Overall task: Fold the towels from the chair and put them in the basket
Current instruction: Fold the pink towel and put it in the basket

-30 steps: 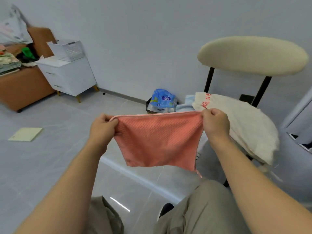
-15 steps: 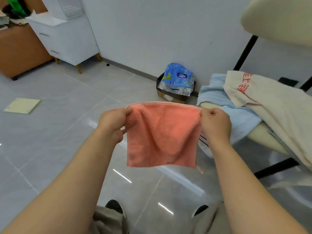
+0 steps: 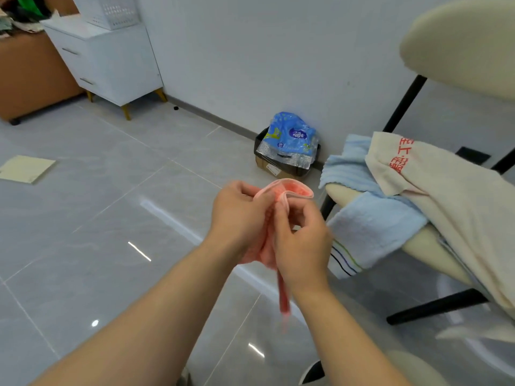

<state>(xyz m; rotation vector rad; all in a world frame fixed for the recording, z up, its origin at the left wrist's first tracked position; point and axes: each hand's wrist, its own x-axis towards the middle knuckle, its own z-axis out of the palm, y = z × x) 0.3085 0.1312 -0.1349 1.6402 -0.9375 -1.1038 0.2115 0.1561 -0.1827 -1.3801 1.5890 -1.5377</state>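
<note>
A small pink towel (image 3: 292,190) hangs folded in half between my hands, its top fold looping above my fingers and its lower edge dangling below my wrists. My left hand (image 3: 239,218) and my right hand (image 3: 302,240) meet in the middle of the view, both pinching its upper corners together. To the right stands the chair (image 3: 423,243) with a cream seat. A light blue towel (image 3: 370,218) and a cream towel with red lettering (image 3: 457,207) are draped over it. A white perforated basket (image 3: 111,11) sits on the cabinet at the far left.
A white cabinet (image 3: 111,62) on gold legs stands against the wall beside a brown sofa (image 3: 30,76). A small bin holding a blue plastic package (image 3: 289,146) is by the wall. A yellow sheet (image 3: 26,168) lies on the grey tiled floor.
My hands have come together, bringing the pink towel's two top corners to meet and folding it in half. The view has tilted down and shifted left.
</note>
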